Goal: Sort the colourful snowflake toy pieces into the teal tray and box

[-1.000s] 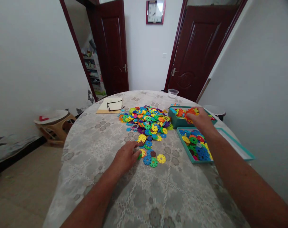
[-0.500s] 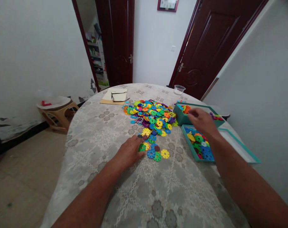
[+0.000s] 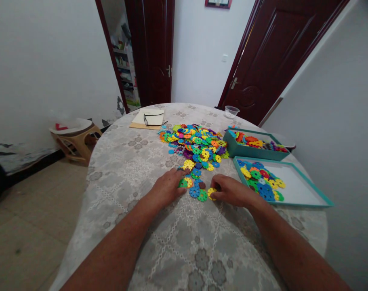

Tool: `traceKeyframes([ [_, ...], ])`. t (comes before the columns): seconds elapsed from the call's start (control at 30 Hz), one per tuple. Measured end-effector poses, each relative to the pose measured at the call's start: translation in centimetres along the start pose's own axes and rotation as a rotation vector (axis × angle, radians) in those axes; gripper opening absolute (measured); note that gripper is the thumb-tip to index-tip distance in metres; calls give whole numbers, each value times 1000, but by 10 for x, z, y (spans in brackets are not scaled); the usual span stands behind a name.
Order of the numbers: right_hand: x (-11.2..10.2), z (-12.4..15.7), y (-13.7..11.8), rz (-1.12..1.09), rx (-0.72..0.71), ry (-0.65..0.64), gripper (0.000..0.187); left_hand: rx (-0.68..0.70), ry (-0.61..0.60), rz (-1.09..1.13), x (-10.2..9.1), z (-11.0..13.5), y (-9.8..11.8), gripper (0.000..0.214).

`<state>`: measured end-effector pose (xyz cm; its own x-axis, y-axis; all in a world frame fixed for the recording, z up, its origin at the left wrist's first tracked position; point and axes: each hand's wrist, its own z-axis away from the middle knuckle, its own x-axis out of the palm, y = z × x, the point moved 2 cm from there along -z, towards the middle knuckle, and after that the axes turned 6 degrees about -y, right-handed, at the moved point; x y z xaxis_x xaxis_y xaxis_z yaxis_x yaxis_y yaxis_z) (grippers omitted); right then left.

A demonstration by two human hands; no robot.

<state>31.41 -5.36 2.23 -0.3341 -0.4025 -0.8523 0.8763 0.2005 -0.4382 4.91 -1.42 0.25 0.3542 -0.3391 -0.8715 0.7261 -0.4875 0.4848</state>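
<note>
- Right hand (image 3: pixel 229 190): thumb and fingertips meet the right edge of the yellow disc (image 3: pixel 211 194); whether they pinch it or only touch it, I cannot tell.
- Yellow disc: flat on the table (image 3: pixel 171 250), just right of a green disc (image 3: pixel 202 195). Probably light, stiff plastic, hard to break and a bit slick; being thin, it is likely best taken by its notched rim, with a nail under the edge.
- Left hand (image 3: pixel 165 188): thumb and fingers apart, gripping nothing that shows, beside a few loose discs.
- Beyond: the pile (image 3: pixel 192 141), whose overlapping pieces may slide or snag at their notches.
- To the right: the tray (image 3: pixel 305 188), part filled with discs, and behind it the box (image 3: pixel 247 151).
</note>
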Motion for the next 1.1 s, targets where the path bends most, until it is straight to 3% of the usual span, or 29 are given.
traceKeyframes([
  [0.1, 2, 2, 1, -196, -6, -31, 12, 10, -7, 2, 2, -3, -2, 58],
  [0.27, 9, -1, -3, -580, -145, -96, 17, 33, -2, 24, 0, -7, 0, 50],
  [0.33, 14, -5, -8, -659, -167, -66, 21, 30, 2, 31, -1, -7, 1, 44],
  [0.47, 23, -13, -21, -533, -159, 77, 19, 7, -6, 11, -5, -8, 4, 40],
  [0.57, 26, -14, -28, -369, -155, 100, 16, 8, -18, -15, -7, -9, 6, 44],
  [0.77, 29, -12, -34, -119, -215, 153, 34, 28, -28, -27, -5, -12, 3, 44],
  [1.1, 28, -9, -43, -134, -171, 145, 27, 19, 2, 19, 0, -15, 5, 27],
])
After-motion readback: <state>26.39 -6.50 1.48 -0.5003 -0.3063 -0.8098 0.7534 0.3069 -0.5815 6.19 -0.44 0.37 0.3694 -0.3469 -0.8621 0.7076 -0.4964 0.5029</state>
